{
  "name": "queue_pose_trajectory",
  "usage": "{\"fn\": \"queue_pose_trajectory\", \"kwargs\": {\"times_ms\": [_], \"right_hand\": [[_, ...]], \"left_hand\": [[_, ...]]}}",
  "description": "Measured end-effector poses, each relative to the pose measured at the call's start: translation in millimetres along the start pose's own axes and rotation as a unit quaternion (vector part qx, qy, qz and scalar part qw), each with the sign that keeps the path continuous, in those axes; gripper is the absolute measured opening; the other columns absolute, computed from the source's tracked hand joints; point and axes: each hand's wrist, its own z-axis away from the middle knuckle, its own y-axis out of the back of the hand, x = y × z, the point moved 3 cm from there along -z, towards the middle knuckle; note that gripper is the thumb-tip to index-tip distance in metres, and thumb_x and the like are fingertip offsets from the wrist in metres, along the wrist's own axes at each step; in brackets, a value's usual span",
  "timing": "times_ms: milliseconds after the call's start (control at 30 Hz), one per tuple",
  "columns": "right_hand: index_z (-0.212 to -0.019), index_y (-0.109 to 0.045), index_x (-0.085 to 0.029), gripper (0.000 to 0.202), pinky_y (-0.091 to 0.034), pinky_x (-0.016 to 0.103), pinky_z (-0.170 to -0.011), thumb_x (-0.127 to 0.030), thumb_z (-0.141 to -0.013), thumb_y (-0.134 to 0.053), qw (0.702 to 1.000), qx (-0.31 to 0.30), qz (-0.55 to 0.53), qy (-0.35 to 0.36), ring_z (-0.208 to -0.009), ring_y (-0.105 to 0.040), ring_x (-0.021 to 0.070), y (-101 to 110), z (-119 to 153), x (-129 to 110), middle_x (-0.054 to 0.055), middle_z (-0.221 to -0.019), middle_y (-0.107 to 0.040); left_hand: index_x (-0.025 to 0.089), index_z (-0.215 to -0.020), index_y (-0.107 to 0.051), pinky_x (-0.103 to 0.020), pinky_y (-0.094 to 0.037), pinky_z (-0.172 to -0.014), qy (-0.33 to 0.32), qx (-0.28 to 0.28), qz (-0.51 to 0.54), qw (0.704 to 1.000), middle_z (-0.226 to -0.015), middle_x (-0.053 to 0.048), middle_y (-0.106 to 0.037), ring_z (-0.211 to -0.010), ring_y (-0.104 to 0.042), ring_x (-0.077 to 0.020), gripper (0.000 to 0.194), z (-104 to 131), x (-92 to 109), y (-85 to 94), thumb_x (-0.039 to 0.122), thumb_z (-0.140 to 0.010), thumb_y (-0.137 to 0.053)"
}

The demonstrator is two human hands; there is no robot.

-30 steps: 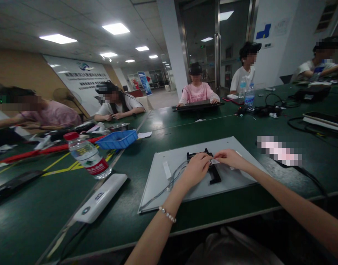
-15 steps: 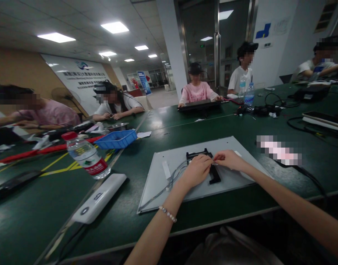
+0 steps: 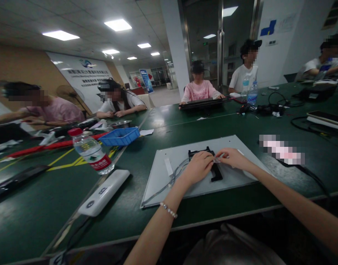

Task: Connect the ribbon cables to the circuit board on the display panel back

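Observation:
A flat pale grey panel (image 3: 157,182) lies on the green table in front of me, with a black plastic bracket (image 3: 217,175) on it. My left hand (image 3: 199,166) rests over the bracket, its fingers curled and their tips hidden. Close beside it, my right hand (image 3: 234,159) pinches a small whitish, see-through piece (image 3: 217,160), too small to name, between thumb and fingertips. Grey cables (image 3: 176,176) run across the panel and pass under my left wrist. A white strip (image 3: 168,167) sits on the panel's left part.
Left of the panel are a white power bank (image 3: 105,193) with a cable, a water bottle (image 3: 92,154) and a blue tray (image 3: 120,137). A blurred-out pinkish object (image 3: 282,149) with a black cable lies right. Several people sit around the table.
The view has shifted slightly, moving most things a little right. The small whitish piece shows more clearly between my hands. Both hands stay over the bracket.

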Motion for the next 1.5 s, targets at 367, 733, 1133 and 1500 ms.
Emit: {"fn": "queue_pose_trajectory", "kwargs": {"times_ms": [367,733,1133,1500], "right_hand": [[-0.092,-0.068,-0.021,0.02,-0.047,0.032,-0.079,-0.029,-0.081,-0.054,1.0,0.022,-0.008,0.003,-0.083,-0.061,0.0184,5.3,0.7,-0.8,0.004,-0.099,-0.067],[-0.091,-0.069,-0.02,0.02,-0.048,0.032,-0.08,-0.027,-0.082,-0.053,0.999,0.023,-0.006,0.021,-0.085,-0.061,0.0187,2.4,0.9,0.8,0.004,-0.098,-0.067],[-0.094,-0.068,-0.018,0.021,-0.049,0.029,-0.07,-0.024,-0.082,-0.051,0.996,0.068,0.007,0.06,-0.085,-0.061,0.0177,15.7,6.2,-24.2,0.006,-0.099,-0.066],[-0.133,-0.044,-0.018,0.046,-0.04,0.04,-0.1,-0.025,-0.088,-0.049,0.973,-0.027,0.11,0.204,-0.119,-0.047,0.0237,-37.3,27.6,-110.4,0.011,-0.132,-0.049]], "left_hand": [[0.019,-0.113,-0.057,-0.038,-0.04,-0.097,0.186,0.036,-0.067,0.98,-0.114,-0.008,-0.056,-0.107,-0.051,-0.0228,0.029,46.9,-78.3,66.7,0.021,-0.087,-0.045],[0.015,-0.113,-0.059,-0.033,-0.046,-0.085,0.332,-0.024,-0.02,0.943,-0.101,-0.009,-0.064,-0.09,-0.06,-0.0215,0.039,94.6,-149.1,44.3,0.023,-0.075,-0.054],[0.014,-0.085,-0.067,-0.027,-0.047,-0.065,0.34,0.112,0.21,0.91,-0.08,-0.006,-0.069,-0.072,-0.063,-0.0187,0.033,99.2,-140.2,72.7,0.042,-0.071,-0.057],[0.016,-0.083,-0.066,-0.028,-0.047,-0.071,0.314,0.073,0.151,0.934,-0.076,-0.004,-0.068,-0.074,-0.062,-0.0179,0.021,91.8,-101.4,37.8,0.031,-0.077,-0.052]]}}
